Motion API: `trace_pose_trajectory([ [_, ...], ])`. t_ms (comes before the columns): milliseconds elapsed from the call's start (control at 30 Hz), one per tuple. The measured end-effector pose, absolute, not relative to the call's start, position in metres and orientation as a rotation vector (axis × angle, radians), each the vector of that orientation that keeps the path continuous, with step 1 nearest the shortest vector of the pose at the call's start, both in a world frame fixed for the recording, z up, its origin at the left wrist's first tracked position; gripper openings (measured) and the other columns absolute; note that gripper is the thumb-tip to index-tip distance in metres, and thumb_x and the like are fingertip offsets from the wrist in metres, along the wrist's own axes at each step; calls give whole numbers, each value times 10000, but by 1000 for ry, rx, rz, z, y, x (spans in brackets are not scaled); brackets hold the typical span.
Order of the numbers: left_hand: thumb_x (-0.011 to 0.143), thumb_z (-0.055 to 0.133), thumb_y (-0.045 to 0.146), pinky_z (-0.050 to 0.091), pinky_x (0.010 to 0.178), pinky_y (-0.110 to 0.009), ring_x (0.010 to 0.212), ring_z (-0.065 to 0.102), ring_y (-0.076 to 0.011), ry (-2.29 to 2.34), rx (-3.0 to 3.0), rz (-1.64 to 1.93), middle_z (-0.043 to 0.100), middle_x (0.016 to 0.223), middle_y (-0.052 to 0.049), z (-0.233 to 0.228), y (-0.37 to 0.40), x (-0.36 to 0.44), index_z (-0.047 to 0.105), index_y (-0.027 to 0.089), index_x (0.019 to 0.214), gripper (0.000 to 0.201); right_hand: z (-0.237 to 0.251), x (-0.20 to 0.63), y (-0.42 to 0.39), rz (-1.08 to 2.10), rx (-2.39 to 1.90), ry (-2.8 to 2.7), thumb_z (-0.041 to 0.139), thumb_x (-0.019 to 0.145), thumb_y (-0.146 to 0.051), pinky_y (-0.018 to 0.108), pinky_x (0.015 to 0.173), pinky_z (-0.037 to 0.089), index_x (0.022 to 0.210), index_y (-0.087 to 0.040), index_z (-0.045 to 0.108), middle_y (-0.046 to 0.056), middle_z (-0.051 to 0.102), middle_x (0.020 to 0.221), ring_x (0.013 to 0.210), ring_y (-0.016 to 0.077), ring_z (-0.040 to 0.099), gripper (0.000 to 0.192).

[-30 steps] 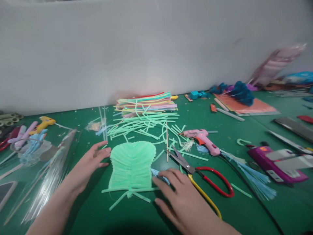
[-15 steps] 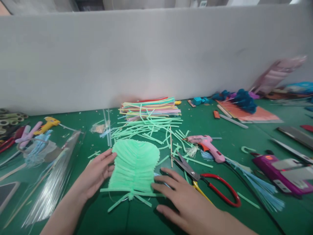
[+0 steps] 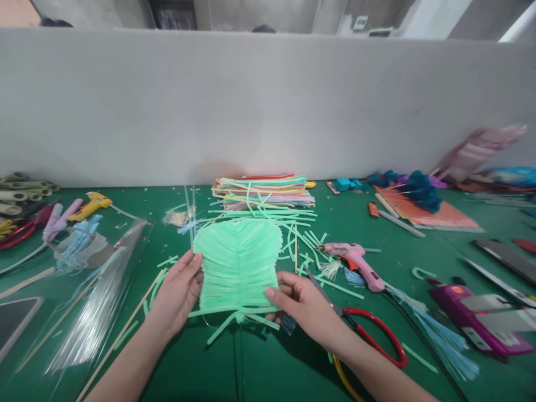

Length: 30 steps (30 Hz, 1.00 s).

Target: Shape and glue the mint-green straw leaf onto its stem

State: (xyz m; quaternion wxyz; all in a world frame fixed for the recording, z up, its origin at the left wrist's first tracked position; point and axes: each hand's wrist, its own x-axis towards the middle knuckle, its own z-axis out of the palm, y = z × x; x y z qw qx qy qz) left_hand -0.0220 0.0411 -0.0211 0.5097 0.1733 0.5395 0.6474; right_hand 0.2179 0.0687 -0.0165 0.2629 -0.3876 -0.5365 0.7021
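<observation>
In the head view, a green fuzzy sheet [image 3: 238, 265] is held between the two hands above the middle of the green bench [image 3: 272, 368], its wide end away from the person. Its underside is hidden, and whether its far edge touches anything is hard to judge. The left hand [image 3: 180, 290] pinches the left edge, thumb on the near face; most of its fingers go out of sight behind. The right hand's [image 3: 307, 307] grip is pinched on the lower right edge, thumb in front, the fingers partly covered by the sheet. Thin green strips cross at the near end, and how they are fastened there cannot be made out.

The sheet hides part of the loose green strips [image 3: 310, 245] beyond it; farther back, a stack of coloured strips [image 3: 263, 192] lies near the wall [image 3: 268, 106]. The right hand and forearm cover part of the scissors [image 3: 388, 328], so one blade and much of the yellow handle are lost. A dark fringe [image 3: 288, 324] pokes out below the right hand, mostly covered. The pink glue gun [image 3: 358, 259] lies clear to the right, near the scissors.

At the left edge, a flat dark slab with a pale rim [image 3: 17, 324] is cut off. A rounded dark shape [image 3: 263, 28] shows above the wall, too little to identify.
</observation>
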Motion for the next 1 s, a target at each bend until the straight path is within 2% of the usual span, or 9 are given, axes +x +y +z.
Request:
trace_pose_trajectory([
  [133,768,780,325,498,513,-149,509,524,-63,1274,511,1495,561,634,51,-22,41,-21,653,175,856,215,-25,216,70,1878,-1048,-1402,695,807,-537,242,571,500,803,-203,518,-69,532,629,625,151,670,378],
  [233,758,766,424,433,471,-154,463,414,-53,1296,575,1473,444,580,83,-25,41,-23,592,180,756,300,-28,217,73,1891,-1068,-1379,692,803,-553,247,573,501,835,-197,558,-50,583,639,615,150,659,382],
  [300,778,731,452,412,476,-163,468,397,-59,1340,615,1462,412,580,89,-28,41,-26,549,191,730,322,-29,216,74,1920,-1077,-1368,687,805,-561,252,592,511,865,-193,580,-28,627,676,641,157,665,388],
  [500,789,686,489,464,583,-228,582,547,-135,1568,838,1391,546,602,42,-33,46,-38,581,201,688,322,-31,211,80,1950,-1148,-1293,703,775,-588,267,610,538,893,-197,609,-14,654,698,661,171,660,419],
  [600,801,674,466,445,581,-237,553,559,-155,1660,949,1321,582,545,28,-30,53,-42,599,208,639,314,-33,208,83,1942,-1183,-1278,695,779,-594,280,629,550,904,-197,626,7,672,744,697,184,662,422],
  [733,843,624,438,414,565,-233,515,519,-144,1746,999,1256,559,511,37,-35,61,-43,565,222,603,329,-39,206,84,1994,-1249,-1293,667,802,-599,277,613,541,932,-204,645,27,690,783,686,187,661,417],
  [867,862,599,438,346,500,-229,483,426,-127,1837,981,1196,478,512,55,-41,62,-44,522,225,597,348,-50,207,81,2047,-1297,-1290,673,799,-588,296,626,557,910,-211,643,17,642,743,685,195,640,393],
  [1000,843,621,468,335,488,-230,511,411,-134,1870,962,1141,461,541,44,-41,65,-47,571,218,620,339,-54,207,79,2058,-1325,-1188,669,803,-588,275,585,534,914,-211,645,7,622,705,620,168,605,394],
])
